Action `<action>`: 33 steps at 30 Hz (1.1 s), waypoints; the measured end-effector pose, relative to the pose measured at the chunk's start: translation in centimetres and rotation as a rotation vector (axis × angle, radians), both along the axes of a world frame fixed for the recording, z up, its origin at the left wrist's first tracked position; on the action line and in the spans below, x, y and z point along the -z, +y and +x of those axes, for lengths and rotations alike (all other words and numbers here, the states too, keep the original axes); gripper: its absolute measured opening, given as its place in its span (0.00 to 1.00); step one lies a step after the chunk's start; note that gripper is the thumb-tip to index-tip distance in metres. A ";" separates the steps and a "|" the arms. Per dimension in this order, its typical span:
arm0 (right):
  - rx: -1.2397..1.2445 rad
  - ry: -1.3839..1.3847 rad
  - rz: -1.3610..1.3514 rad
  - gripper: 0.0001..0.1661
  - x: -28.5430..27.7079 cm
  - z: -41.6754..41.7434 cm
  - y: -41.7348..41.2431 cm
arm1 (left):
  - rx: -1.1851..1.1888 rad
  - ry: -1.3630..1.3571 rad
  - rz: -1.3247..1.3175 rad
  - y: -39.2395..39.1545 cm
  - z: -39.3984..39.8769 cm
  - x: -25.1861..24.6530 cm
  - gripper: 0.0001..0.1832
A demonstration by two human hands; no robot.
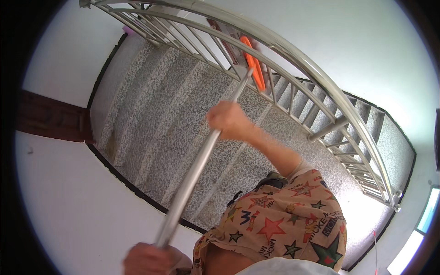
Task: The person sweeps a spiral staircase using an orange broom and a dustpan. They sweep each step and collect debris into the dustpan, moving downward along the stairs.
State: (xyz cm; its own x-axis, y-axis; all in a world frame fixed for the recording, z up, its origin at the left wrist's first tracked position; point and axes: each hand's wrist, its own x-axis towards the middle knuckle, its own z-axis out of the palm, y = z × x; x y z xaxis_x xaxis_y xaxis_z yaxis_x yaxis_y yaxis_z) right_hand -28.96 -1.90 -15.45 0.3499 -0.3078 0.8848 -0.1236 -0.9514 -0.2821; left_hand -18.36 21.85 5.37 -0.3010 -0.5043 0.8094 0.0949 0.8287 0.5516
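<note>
A long-handled cleaning tool crosses the view, with a silver metal pole [192, 175] and a narrow orange head [252, 63]. My right hand [228, 120] is wrapped around the pole partway along, nearer the orange head. Low on the left, my left hand [147, 259] grips the pole's near end; this hand is blurred. The orange head overlaps the metal stair railing [288, 86] in view, and I cannot tell whether they touch. Speckled stone steps [182, 113] lie beneath the pole. My star-printed garment [275, 223] hides part of the floor.
Beyond the railing, another flight of steps [319, 98] descends. A dark red-brown door [55, 117] stands at the left, beside a white wall [68, 182]. Dark skirting [127, 185] edges the steps. A thin red-ended stick [375, 252] leans at lower right, near a window [412, 240].
</note>
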 end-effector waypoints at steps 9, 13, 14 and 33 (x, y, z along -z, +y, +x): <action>-0.221 0.399 0.545 0.07 14.1 -7.3 -10.5 | -0.222 -0.469 0.515 -10.6 -5.5 6.8 0.04; -0.144 0.369 0.672 0.06 19.2 -7.6 -11.1 | -0.205 -0.486 0.583 -14.3 -4.8 12.4 0.03; -0.117 0.306 0.651 0.06 18.9 -7.3 -11.0 | -0.208 -0.528 0.516 -14.7 -4.5 11.9 0.03; 0.147 -0.173 0.603 0.07 19.7 -4.0 -5.4 | -0.237 -0.532 0.332 -13.7 -5.7 9.6 0.13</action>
State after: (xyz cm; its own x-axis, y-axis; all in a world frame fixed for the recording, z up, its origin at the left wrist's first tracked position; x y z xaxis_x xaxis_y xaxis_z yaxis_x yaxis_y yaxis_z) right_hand -33.00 -7.28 -35.15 0.1337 -0.8026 0.5813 -0.1450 -0.5961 -0.7897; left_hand -24.10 8.11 -4.18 -0.4669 -0.8026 0.3713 -0.4242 0.5717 0.7022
